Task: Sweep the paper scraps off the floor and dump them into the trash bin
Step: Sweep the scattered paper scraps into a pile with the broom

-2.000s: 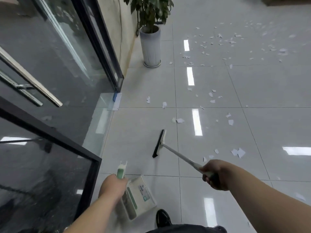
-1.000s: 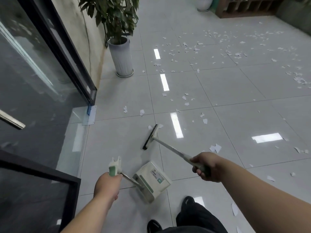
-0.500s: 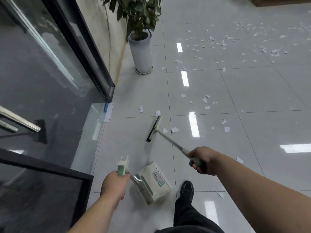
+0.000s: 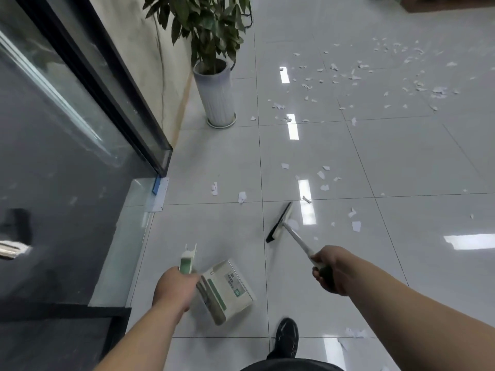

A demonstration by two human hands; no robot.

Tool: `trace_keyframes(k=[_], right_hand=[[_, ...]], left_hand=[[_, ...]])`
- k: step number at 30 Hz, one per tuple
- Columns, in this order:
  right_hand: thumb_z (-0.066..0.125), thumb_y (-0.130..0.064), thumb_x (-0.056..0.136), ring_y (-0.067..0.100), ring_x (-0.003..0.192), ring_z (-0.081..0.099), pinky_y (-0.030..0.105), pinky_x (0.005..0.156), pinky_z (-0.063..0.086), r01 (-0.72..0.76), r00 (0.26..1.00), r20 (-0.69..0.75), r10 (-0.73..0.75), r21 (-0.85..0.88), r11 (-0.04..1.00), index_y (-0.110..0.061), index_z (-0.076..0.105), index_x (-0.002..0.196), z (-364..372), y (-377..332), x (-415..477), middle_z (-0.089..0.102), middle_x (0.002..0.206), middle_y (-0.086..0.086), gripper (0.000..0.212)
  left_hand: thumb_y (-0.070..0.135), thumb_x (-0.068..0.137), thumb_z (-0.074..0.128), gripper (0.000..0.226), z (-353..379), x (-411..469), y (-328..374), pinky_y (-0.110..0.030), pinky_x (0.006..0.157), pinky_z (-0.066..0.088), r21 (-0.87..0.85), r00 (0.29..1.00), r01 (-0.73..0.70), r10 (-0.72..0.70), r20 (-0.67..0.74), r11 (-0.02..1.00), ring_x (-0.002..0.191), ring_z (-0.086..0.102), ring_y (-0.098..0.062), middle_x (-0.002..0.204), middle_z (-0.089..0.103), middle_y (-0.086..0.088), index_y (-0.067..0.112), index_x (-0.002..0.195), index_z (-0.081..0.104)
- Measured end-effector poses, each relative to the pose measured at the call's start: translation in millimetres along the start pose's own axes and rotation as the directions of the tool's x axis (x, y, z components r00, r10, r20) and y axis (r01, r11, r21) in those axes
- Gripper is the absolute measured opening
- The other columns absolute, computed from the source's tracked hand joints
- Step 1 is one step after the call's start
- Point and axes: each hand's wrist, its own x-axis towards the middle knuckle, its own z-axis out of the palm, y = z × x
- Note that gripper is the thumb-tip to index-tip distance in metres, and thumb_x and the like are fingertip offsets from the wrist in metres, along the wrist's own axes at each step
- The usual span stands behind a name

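Grey glossy tiles make up the floor (image 4: 401, 156), and white paper scraps (image 4: 356, 226) lie scattered over it. They are thickest on the far right part of the floor, with a looser handful across the middle tiles and a few at the near edge beside the right forearm.

The right hand (image 4: 332, 269) holds the broom (image 4: 278, 223) by the dark green grip at the end of its pale handle, fingers clamped round it. The handle slants down and away to a narrow head (black strip along one side, white body along the other). The head rests on the floor close to a tile joint. One scrap lies right by the point where the handle meets the head, and others lie just beyond.

The left hand (image 4: 175, 286) grips the green-and-white handle of the dustpan (image 4: 227, 289). Its fingers are wrapped round the handle in a closed fist, and the handle's forked tip sticks out past the knuckles. The pan is white with a green band and a label, and it hangs tilted just to the right of that hand. I cannot tell whether its lower corner touches the floor. A black shoe (image 4: 286, 337) stands on the tile nearer than the pan.

Along the floor's left edge runs a dark glass door (image 4: 53, 156) in a black frame. A metal plate (image 4: 156, 195) at its foot carries a small blue piece. Farther along that edge, against the wall, a potted plant (image 4: 217, 97) stands upright in a tall white ribbed pot.
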Motion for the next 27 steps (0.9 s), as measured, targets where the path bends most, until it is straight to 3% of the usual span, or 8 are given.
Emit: trace_keyframes(k=[7, 14, 20, 27], right_hand=[[0.052, -0.016, 0.099, 0.016, 0.049, 0.058, 0.015, 0.038, 0.040, 0.040, 0.997, 0.062, -0.046, 0.093, 0.995, -0.008, 0.053, 0.097, 25.7, -59.3, -10.8, 0.061, 0.075, 0.008, 0.008], [0.054, -0.020, 0.099, 0.014, 0.041, 0.052, 0.017, 0.039, 0.037, 0.076, 0.979, 0.191, -0.075, 0.001, 0.997, -0.010, 0.054, 0.096, 54.8, -100.3, -8.0, 0.056, 0.064, 0.005, 0.011], [0.053, -0.020, 0.099, 0.013, 0.037, 0.049, 0.017, 0.038, 0.034, 0.134, 0.956, 0.277, -0.100, -0.108, 0.985, -0.010, 0.054, 0.099, 125.4, -151.8, -1.6, 0.054, 0.065, 0.006, 0.011], [0.057, -0.019, 0.096, 0.014, 0.042, 0.050, 0.018, 0.041, 0.037, 0.112, 0.961, 0.265, -0.081, -0.106, 0.988, -0.009, 0.057, 0.098, 225.7, -219.1, 22.2, 0.057, 0.071, 0.008, 0.010]], left_hand=[[0.014, 0.087, 0.061, 0.011, -1.3, 24.0, 35.5, -0.026, 0.044, 0.035, -0.074, 1.000, 0.002, -0.004, -0.026, 0.997, 0.046, 0.040, -0.022, 0.055, 0.047, -0.009, 0.005, 0.082, 0.062], [0.011, 0.087, 0.060, 0.007, -22.3, 61.3, 57.4, -0.024, 0.045, 0.028, -0.187, 0.999, 0.050, -0.050, 0.005, 0.981, 0.048, 0.032, -0.019, 0.058, 0.041, -0.007, 0.009, 0.080, 0.061], [0.008, 0.090, 0.062, 0.011, -52.6, 117.2, 83.0, -0.021, 0.046, 0.027, -0.244, 0.996, 0.067, -0.050, 0.076, 0.967, 0.048, 0.033, -0.017, 0.059, 0.041, -0.006, 0.011, 0.079, 0.059], [0.009, 0.089, 0.061, 0.008, -102.0, 204.8, 112.1, -0.025, 0.048, 0.029, -0.192, 0.981, 0.074, -0.036, 0.191, 0.979, 0.048, 0.032, -0.018, 0.057, 0.040, -0.003, 0.011, 0.082, 0.058]])
